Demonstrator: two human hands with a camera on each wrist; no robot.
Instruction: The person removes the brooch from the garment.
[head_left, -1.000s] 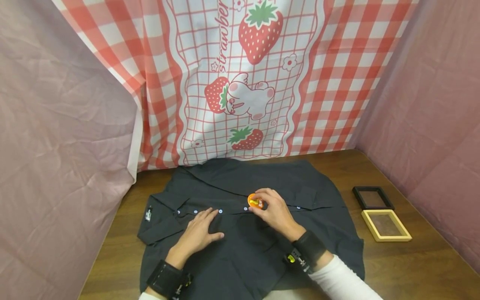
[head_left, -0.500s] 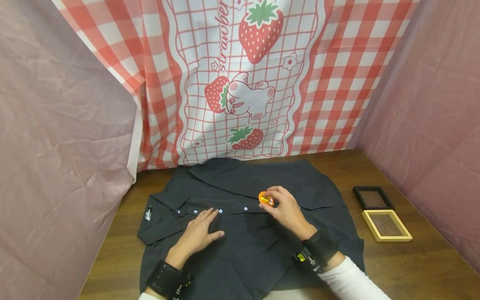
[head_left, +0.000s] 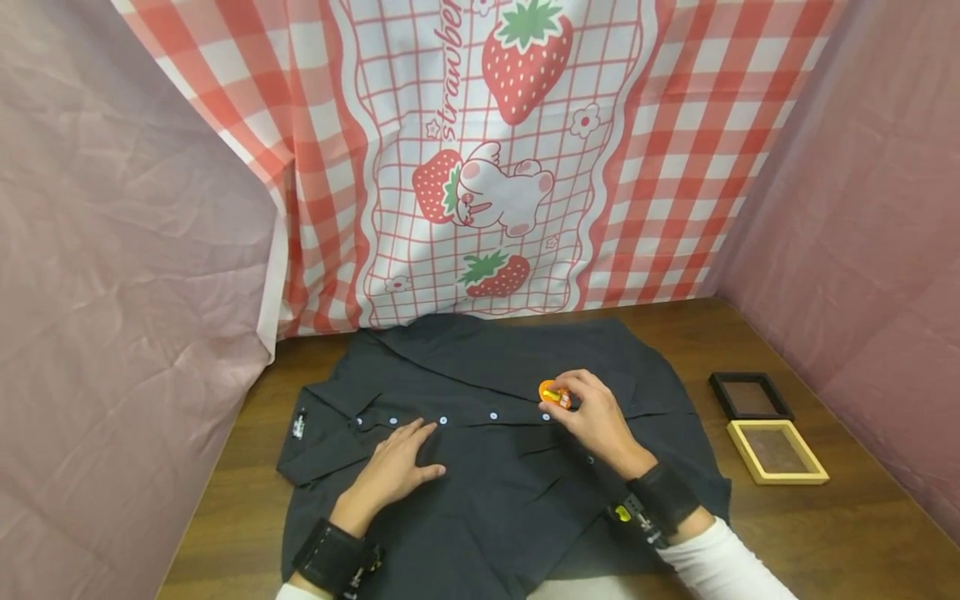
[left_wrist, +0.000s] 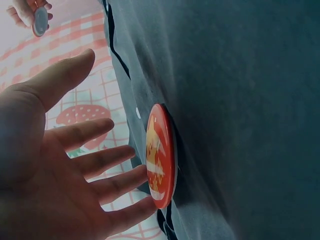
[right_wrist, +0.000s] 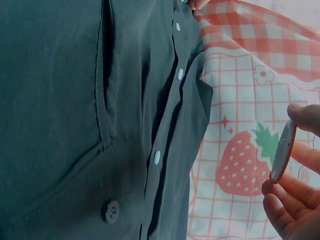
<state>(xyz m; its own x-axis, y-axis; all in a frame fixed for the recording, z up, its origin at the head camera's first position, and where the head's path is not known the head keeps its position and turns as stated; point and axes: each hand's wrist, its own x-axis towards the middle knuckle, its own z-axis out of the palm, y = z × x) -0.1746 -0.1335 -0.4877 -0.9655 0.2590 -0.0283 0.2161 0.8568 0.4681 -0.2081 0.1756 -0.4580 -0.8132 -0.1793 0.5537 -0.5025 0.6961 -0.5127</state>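
A dark collared shirt (head_left: pixel 472 467) lies spread on the table, with a row of pale buttons (head_left: pixel 493 416) along its placket. My left hand (head_left: pixel 393 471) rests on the cloth left of centre, fingers spread and fairly straight. Beside its fingertips in the left wrist view, a round red badge (left_wrist: pixel 161 157) with a yellow figure lies against the shirt; the head view hides it. My right hand (head_left: pixel 596 417) pinches a second round badge (head_left: pixel 551 393), orange with a yellow figure, above the placket. Its pale back faces the right wrist camera, with thumb and fingers on its rim.
On the wooden table (head_left: pixel 832 533) at the right lie a black square frame (head_left: pixel 738 377) and a pale yellow one (head_left: pixel 791 478). A red-and-white checked cloth (head_left: pixel 675 192) with strawberries hangs behind. Pink drapes (head_left: pixel 862 250) close off both sides.
My right hand has moved right along the placket with the orange badge, uncovering buttons behind it. The left hand has stayed in place. The head view has shifted slightly.
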